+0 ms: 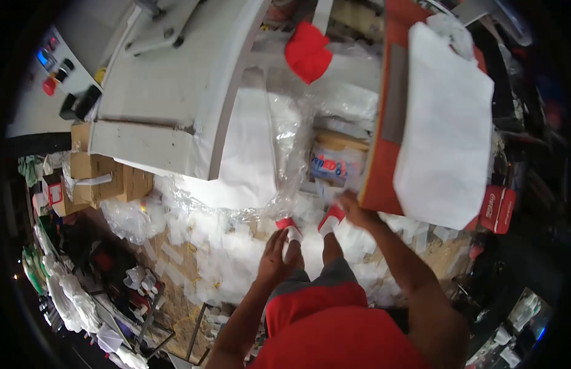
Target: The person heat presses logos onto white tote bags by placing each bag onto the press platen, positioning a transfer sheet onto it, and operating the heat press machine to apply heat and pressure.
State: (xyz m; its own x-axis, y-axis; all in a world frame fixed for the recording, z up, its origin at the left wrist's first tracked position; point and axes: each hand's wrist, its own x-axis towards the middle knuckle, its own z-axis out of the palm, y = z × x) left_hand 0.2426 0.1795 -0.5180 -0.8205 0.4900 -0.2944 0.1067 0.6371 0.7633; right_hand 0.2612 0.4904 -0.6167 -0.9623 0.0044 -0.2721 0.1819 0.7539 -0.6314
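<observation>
Between two and three o'clock, a white fabric-like sheet [445,132] is seen laid flat on the red-orange tabletop [382,181]; whether it is single or stacked cannot be told. Light, limp handling is to be expected, more easily creased than broken, perhaps a little slippery; hold is best taken two-handed, at opposite corners of the near short end. And its long axis? Set roughly twelve to six, that near end pointed to six. Between three and four, the right hand [355,211] is blurred by the tabletop's near corner, its grip impossible to tell. Around six, the left hand [275,258] is held loose, fingers extended, nothing visibly gripped, a red slipper [285,223] just beyond.
</observation>
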